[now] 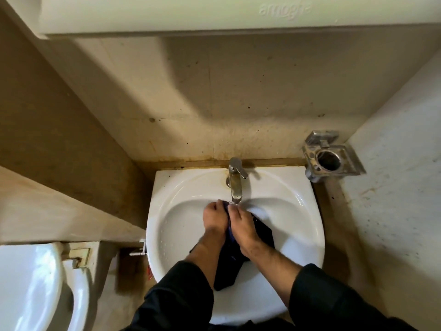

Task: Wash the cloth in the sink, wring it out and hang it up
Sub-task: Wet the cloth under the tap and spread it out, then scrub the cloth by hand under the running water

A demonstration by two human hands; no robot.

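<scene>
A person leans over a white sink [298, 211] at the centre of the frame, both hands working a dark cloth [229, 266] under the spout of a chrome tap [235, 180]. The left hand [216, 217] and the right hand [241, 225] sit side by side just below the spout, fingers curled around the bunched upper end of the cloth, which shows as a bluish fold squeezed between them. The rest of the cloth lies inside the basin, trailing down toward the lower edge of the frame beneath the wrists, with a dark flap spreading to the right of the right hand. Whether water is running cannot be made out clearly. Dark sleeves [181, 295] cover both forearms from the lower edge of the frame up to the wrists.

The tap stands on the rear rim of the sink against a stained beige wall [214, 103]. At the right of the frame, a square metal holder [331, 160] with a round opening is fixed to the side wall, just beside the sink's back corner. At the lower left, part of a white toilet [35, 283] shows, well apart from the basin. A pale cabinet [191, 13] spans the upper edge of the frame.
</scene>
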